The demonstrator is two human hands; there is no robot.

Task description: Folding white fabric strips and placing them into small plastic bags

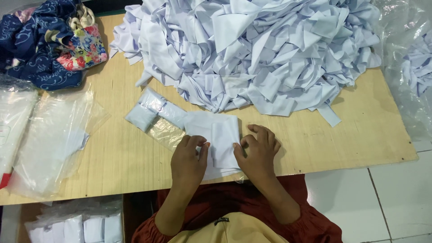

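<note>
A folded white cloth piece (223,143) lies on the wooden table (121,148) near its front edge. My left hand (188,162) rests on its left side, fingers pinching the cloth. On its right edge my right hand (258,150) presses with curled fingers. The cloth lies partly on a clear plastic bag (164,131). Just left of it lie small packed white cloth bundles (150,110) in clear wrap.
A big heap of white cloth strips (256,49) covers the far table. Clear plastic bags (49,139) lie at left, a dark blue patterned cloth and floral bag (54,42) at far left. Packed bundles (76,227) sit below the table. More plastic (409,67) is at right.
</note>
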